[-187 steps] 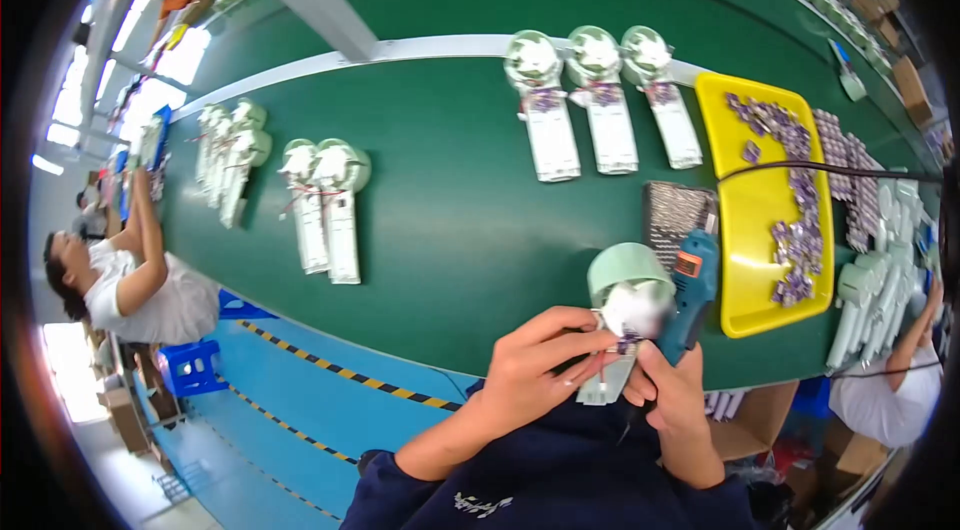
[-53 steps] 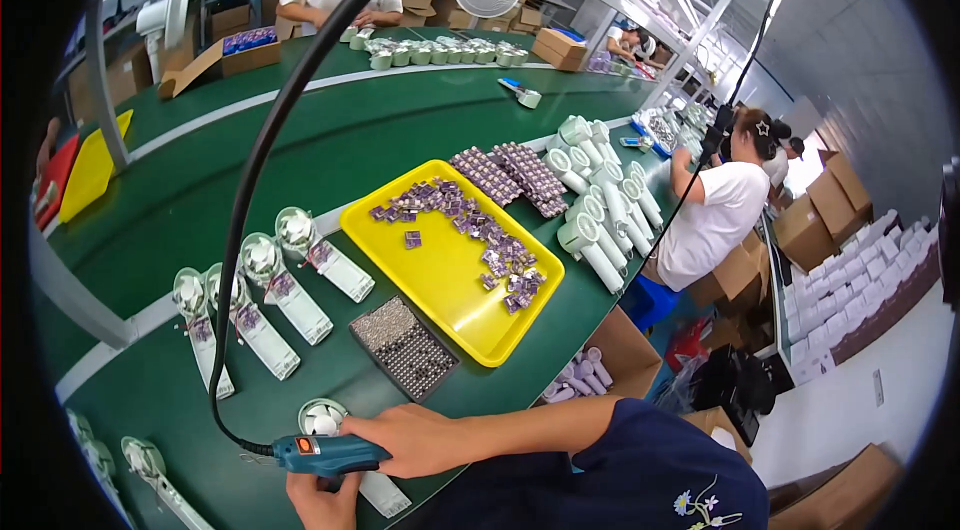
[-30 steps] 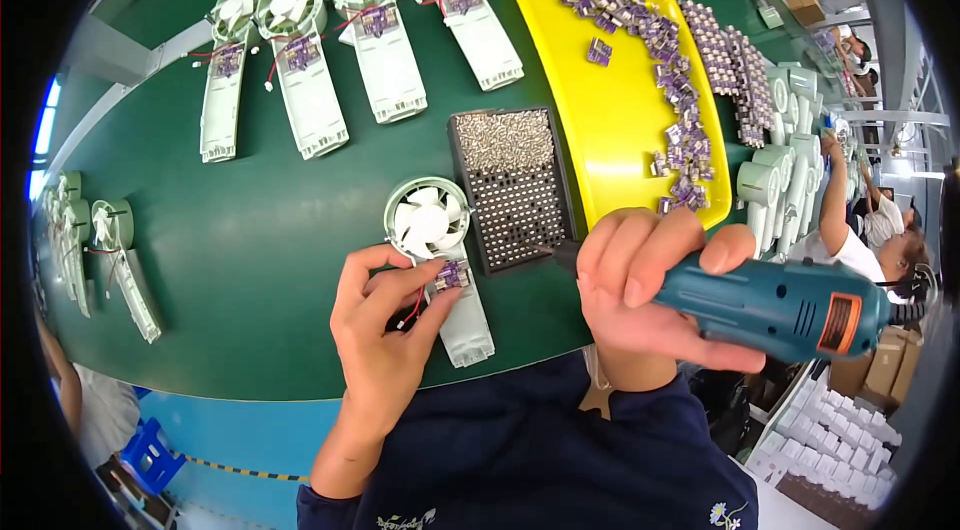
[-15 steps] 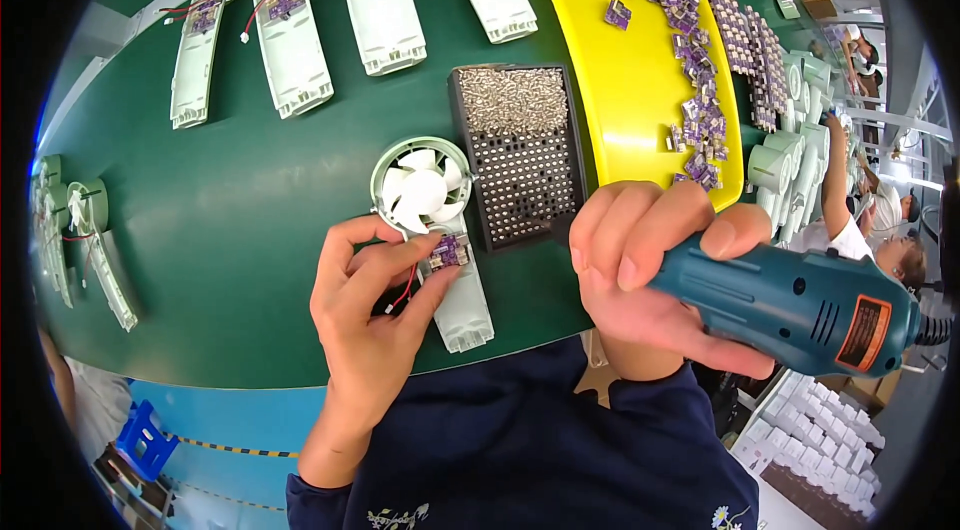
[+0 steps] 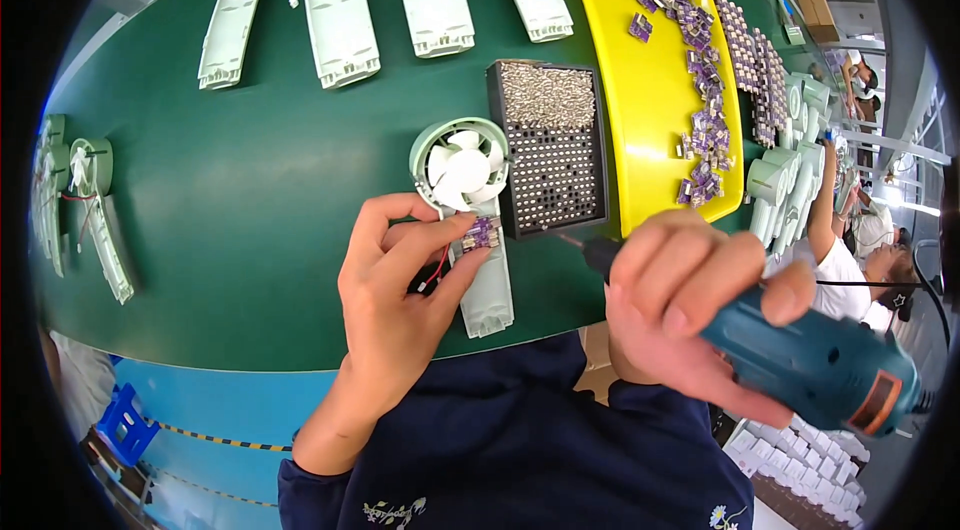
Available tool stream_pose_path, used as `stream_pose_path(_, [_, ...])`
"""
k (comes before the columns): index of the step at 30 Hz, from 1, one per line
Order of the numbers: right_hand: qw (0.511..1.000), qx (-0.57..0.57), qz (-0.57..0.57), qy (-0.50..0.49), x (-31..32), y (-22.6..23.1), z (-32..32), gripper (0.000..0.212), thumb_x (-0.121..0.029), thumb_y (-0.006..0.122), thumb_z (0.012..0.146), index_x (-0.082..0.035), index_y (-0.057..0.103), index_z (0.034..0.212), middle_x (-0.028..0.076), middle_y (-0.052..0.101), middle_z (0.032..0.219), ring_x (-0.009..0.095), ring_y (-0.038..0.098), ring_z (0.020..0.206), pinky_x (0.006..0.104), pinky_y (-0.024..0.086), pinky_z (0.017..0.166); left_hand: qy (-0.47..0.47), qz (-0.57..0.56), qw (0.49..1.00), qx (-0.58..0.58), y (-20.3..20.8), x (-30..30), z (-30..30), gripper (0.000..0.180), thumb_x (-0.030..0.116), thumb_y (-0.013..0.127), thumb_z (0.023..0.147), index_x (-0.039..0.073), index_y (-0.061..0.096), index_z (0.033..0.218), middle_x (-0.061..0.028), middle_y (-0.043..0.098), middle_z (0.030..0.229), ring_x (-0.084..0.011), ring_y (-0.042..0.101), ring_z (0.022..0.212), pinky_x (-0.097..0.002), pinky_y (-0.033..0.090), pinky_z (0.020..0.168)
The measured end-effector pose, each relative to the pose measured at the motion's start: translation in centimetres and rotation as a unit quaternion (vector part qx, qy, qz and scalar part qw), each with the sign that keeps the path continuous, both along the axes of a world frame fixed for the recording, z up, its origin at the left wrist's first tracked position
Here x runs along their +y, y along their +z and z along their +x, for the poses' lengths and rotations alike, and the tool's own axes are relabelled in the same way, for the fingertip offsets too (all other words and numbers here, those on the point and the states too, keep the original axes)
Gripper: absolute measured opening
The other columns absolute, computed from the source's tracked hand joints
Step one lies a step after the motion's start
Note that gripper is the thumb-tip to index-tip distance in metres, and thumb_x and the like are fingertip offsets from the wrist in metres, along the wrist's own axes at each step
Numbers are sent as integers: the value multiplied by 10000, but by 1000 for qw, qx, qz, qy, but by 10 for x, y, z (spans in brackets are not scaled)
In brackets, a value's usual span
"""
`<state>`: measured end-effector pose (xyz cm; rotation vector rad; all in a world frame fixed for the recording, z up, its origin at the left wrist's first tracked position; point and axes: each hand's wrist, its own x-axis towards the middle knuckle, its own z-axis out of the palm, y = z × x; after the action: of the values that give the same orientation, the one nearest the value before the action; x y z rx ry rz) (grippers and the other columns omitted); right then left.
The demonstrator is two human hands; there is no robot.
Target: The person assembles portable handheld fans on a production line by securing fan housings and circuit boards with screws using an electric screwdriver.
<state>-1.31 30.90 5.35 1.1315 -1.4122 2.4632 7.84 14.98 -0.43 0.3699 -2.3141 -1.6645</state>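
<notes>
My left hand is closed, thumb and fingers pinching a small purple circuit board against the handle of a pale green handheld fan shell. White fan blades sit in the shell's round end, and a thin red wire hangs beside my fingers. Wrapped in my right hand is a teal electric screwdriver, slightly blurred. Its thin bit points left, at the near edge of a black screw tray. Whether a screw is on the tip is too small to tell.
Several fan shells with boards lie along the far side; more are at far left. Right of the screws, a yellow tray holds loose purple boards. Beyond it are stacked boards and green shells. Other people work at right.
The whole view has shifted, so the table things appear farther right. The screwdriver has drawn back from the screw tray toward me, its bit now showing. My left hand keeps its pinch on the board.
</notes>
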Motion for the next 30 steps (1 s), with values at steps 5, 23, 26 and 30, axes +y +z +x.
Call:
stream_pose_path(5, [999, 35, 3, 32, -18, 5, 11, 658, -697, 637, 866, -148, 485, 1195, 55, 530, 746, 173, 471, 475, 308, 422, 443, -8, -3, 1000, 27, -6, -1, 0, 325, -52, 846, 722, 8, 743, 1024, -57, 548, 1052, -90, 572, 681, -245, 478, 598])
stream_pose_path(23, [996, 66, 44, 48, -32, -13, 10, 689, -730, 611, 860, -137, 469, 1182, 69, 561, 774, 176, 506, 487, 318, 443, 442, -8, 16, 999, 44, -7, -2, 0, 287, -33, 831, 741, 15, 723, 1002, -76, 550, 1030, -146, 607, 659, -300, 498, 581])
stream_pose_path(26, [997, 53, 29, 37, -31, -14, 13, 684, -713, 627, 862, -133, 474, 1191, 69, 558, 771, 171, 487, 482, 315, 416, 438, -5, 14, 998, 53, -8, 0, 0, 279, -30, 828, 746, 14, 721, 1000, -73, 549, 1028, -146, 604, 650, -302, 497, 574])
stream_pose_path(30, [999, 35, 13, 22, -33, -13, 11, 681, -699, 644, 860, -126, 481, 1189, 71, 554, 768, 166, 466, 479, 318, 382, 427, -7, 5, 998, 54, -7, -3, -2, 273, -26, 827, 748, 18, 721, 996, -72, 547, 1027, -148, 609, 653, -303, 497, 569])
